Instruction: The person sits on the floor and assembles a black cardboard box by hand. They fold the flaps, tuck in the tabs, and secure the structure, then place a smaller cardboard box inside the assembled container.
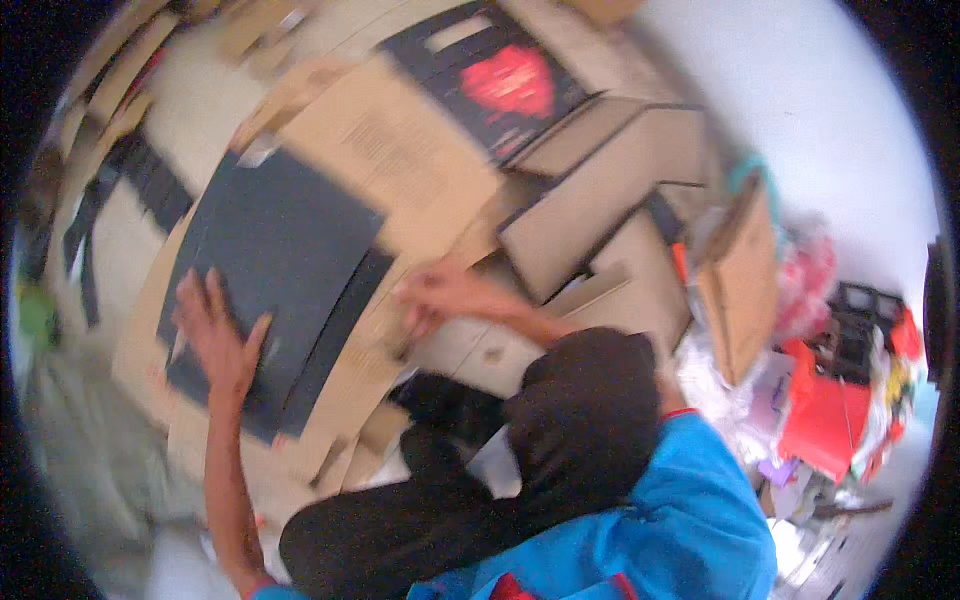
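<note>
A dark grey-black sheet of board [285, 235] lies on a larger piece of brown cardboard [395, 150] in front of me. My left hand [215, 330] rests on the sheet's near left part, fingers spread and palm down. Just past the sheet's right edge, my right hand [440, 295] is held over the cardboard's edge with its fingers curled in. The picture is blurred there, and whatever those fingers may hold cannot be made out.
A black box panel with a red heart-shaped print [510, 85] lies at the far side. Open brown cartons [600, 160] stand to the right, near an upright cardboard piece [735, 285] and a red bag [825, 410]. Black strips [135, 180] lie on the floor at left.
</note>
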{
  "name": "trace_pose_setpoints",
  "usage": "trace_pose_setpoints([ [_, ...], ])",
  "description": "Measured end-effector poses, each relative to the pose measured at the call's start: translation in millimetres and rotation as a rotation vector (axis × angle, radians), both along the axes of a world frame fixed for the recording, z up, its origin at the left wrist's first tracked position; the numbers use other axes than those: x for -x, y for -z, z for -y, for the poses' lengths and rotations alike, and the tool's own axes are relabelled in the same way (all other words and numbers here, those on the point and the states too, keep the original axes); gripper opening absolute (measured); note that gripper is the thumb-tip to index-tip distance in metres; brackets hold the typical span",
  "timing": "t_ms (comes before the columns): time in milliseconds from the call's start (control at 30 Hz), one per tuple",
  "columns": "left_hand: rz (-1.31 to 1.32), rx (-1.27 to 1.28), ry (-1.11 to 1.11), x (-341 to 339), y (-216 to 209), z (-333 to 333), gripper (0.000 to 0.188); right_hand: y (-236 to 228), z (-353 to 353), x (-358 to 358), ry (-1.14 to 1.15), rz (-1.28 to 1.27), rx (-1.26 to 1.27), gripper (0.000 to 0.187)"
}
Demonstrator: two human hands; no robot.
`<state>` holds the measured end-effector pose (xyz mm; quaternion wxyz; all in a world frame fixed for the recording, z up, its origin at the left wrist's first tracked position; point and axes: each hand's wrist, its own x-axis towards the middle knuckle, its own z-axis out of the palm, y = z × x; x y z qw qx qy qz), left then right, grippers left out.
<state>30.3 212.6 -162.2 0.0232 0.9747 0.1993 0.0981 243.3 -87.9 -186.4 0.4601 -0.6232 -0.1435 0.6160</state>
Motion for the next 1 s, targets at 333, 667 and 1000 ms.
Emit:
trace_pose_setpoints([
  [333,-0.079,-0.176,0.025,2,-12,7,0.089,-35,81,-34,0.381,0.452,-0.094,0.035],
  [667,-0.150,-0.183,0.009,9,-25,7,0.085,-53,366,-37,-0.032,0.929,0.792,0.075],
  [1000,0.040,0.028,0.078,-20,-80,47,0.060,-102,388,-40,0.218,1.017,0.564,0.038],
])
